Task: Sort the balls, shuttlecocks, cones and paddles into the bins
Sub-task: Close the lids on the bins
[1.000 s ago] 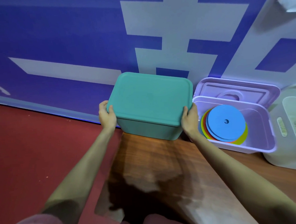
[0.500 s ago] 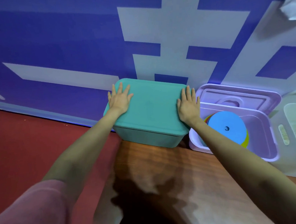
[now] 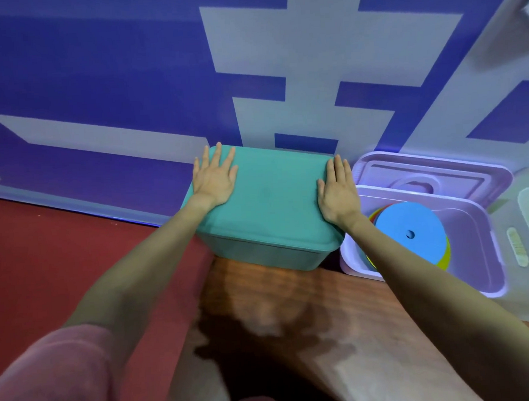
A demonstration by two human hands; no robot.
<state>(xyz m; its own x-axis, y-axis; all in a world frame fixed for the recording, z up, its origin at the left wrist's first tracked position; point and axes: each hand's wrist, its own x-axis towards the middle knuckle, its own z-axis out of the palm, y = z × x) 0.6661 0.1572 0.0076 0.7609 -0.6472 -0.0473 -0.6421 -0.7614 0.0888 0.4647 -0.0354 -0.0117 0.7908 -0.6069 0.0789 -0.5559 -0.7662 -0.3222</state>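
A: What does the teal bin (image 3: 270, 212) look like?

B: A rectangular plastic box with rounded corners, its matching teal lid (image 3: 275, 193) seated flat on top. The lid is plain and smooth, with a lip that overhangs the darker body below. It stands at the far end of the wooden desk (image 3: 294, 307), right against the blue and white wall banner (image 3: 126, 84).

A: And the hands?

B: Both lie flat on the lid, fingers straight and spread, palms down, gripping nothing. The left hand (image 3: 214, 178) covers the lid's 10 o'clock corner, its fingertips reaching the far edge. The right hand (image 3: 338, 192) lies along the 3 o'clock edge, fingers pointing toward the wall.

A: What is beside it?

B: At the teal bin's 3 o'clock, just beside it, is a lilac bin (image 3: 484, 267), open, its lid (image 3: 435, 174) tipped back against the wall. Inside lies a stack of flat round discs (image 3: 414, 234), a blue one with a small centre hole on top, yellow, orange and red edges showing beneath. The right forearm crosses over that bin's near left corner.

A: Anything further right?

B: A white bin (image 3: 520, 246) at the frame's 3 o'clock edge, only partly in view; its contents are too blurred to tell.

A: And the left?

B: Red floor (image 3: 44, 260) at 9 o'clock, and a pink sleeve (image 3: 51, 384) at 7 o'clock.
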